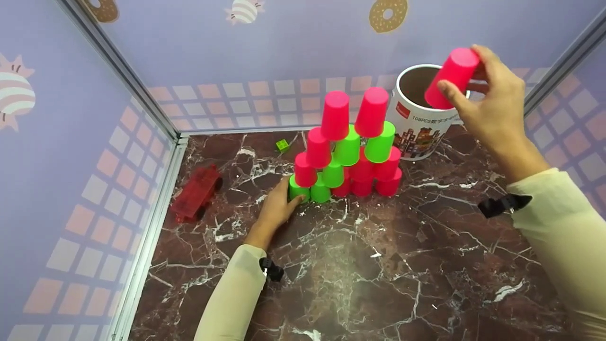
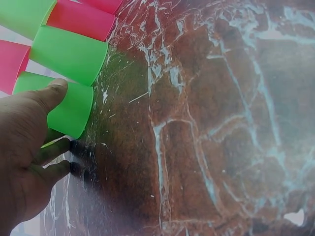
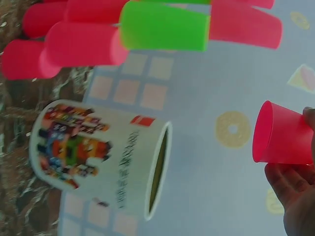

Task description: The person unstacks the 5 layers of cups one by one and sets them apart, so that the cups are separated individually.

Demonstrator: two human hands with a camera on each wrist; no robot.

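Note:
Pink and green cups stand upside down in a stacked wall, with two pink cups point(image 1: 335, 116) on its top level. My left hand point(image 1: 277, 203) is around the bottom-left green cup point(image 1: 299, 190); in the left wrist view the thumb lies on that green cup point(image 2: 76, 108) and other fingers are at its side. High at the right, my right hand point(image 1: 499, 102) grips a pink cup point(image 1: 452, 78) between thumb and fingers, tilted, mouth down. The right wrist view shows this pink cup point(image 3: 283, 135) apart from the stack, its mouth partly visible.
A large white printed bucket point(image 1: 421, 123) stands open behind the stack's right side, below the raised cup. A red translucent block-like object point(image 1: 195, 194) lies at the left, and a small green block point(image 1: 282, 145) lies behind the stack. Patterned walls enclose the marbled table point(image 1: 378, 284).

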